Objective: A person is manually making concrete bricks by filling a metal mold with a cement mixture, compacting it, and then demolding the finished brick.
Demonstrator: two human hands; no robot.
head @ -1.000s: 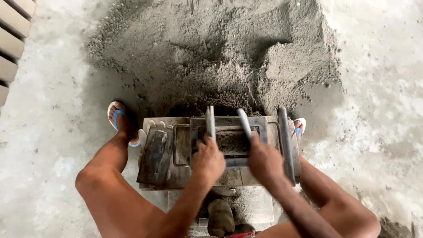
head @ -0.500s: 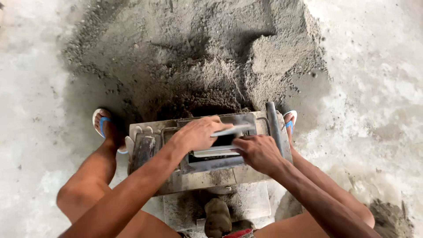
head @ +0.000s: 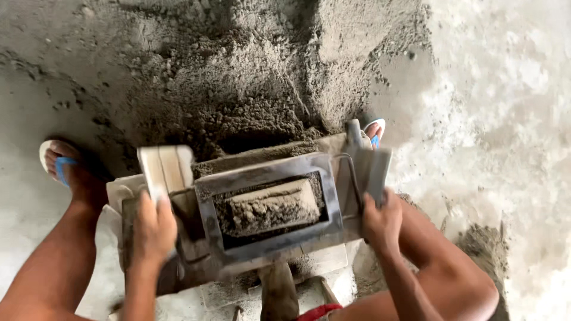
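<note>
While the metal mould frame [head: 267, 205] lies crosswise between both hands, left hand [head: 153, 229] wraps a wooden slat [head: 163, 169] at its left end; right hand [head: 382, 223] clasps the side handle [head: 376, 172], equally near.

Both forearms cut off by the lower frame edge; elbows out of view. Left hand [head: 153, 229] covering the base of the wooden slat [head: 165, 169], so the grip beneath not discernible. Right hand [head: 381, 221] masking the lower part of the metal side plate [head: 372, 172]. Right sandal [head: 373, 131] mostly hidden behind the metal mould [head: 267, 208]. Sand heap [head: 238, 71] cropped at top.
</note>
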